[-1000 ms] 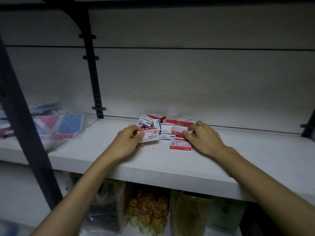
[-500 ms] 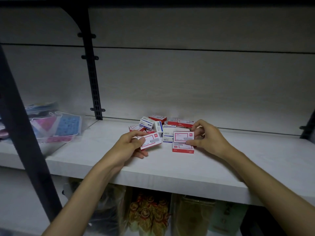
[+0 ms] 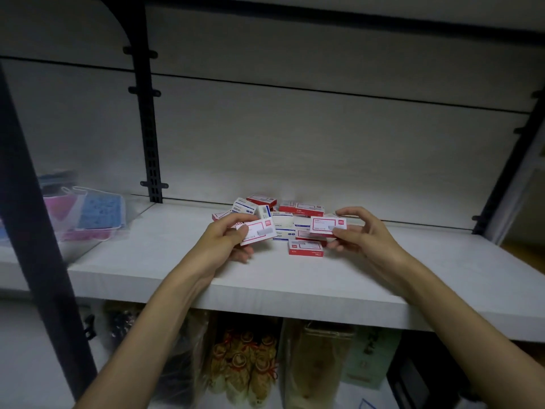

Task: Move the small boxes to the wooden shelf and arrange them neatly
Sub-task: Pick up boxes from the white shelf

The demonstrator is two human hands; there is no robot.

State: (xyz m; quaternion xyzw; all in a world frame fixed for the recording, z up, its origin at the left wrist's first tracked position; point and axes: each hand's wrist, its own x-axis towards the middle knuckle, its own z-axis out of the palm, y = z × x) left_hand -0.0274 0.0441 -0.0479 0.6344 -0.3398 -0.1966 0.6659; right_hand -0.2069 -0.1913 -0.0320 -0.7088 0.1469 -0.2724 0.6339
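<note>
Boxes (image 3: 283, 224): on shelf (image 3: 165, 261), heaped mid-frame, unarranged. Left hand (image 3: 225, 242) pinches one box (image 3: 259, 233); right hand (image 3: 361, 236) pinches another (image 3: 324, 226).

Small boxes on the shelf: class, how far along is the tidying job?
Done: the boxes are already on the wooden shelf. In hand: the left hand and right hand each hold one red-and-white box. Left: the jumbled pile behind is not yet arranged.

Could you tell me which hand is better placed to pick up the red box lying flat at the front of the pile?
Right. The right hand hovers beside the flat red box, though it already holds another box. The left hand sits farther away, also holding one.
</note>
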